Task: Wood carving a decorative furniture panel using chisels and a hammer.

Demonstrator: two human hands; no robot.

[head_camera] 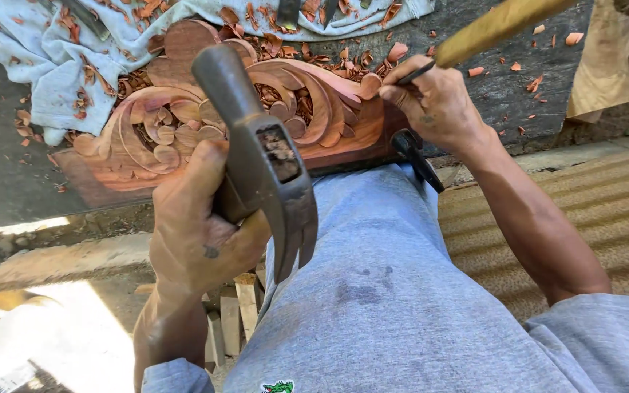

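A person sits with a carved reddish wooden panel [256, 116] lying across the ground in front of their knees, its scrolls and leaves cut in relief and its long side running left to right. The left hand [194, 218] is closed tightly around the head of a steel claw hammer [267, 156], claws pointing down toward the lap and the handle end slanting up and away over the carving. The right hand [434, 102] pinches a slim chisel [496, 25] with a pale wooden handle; the fingers are wrapped round the dark metal shank near the panel's right end, though the cutting tip is hidden behind the hand. The chisel's long axis slopes from the upper right down to the lower left, toward the wood. The hammer sits to the left of the chisel and nearer the viewer, well apart from its handle end. Curled wood shavings [373, 62] litter the panel, a grey cloth [52, 65] behind it and the ground.
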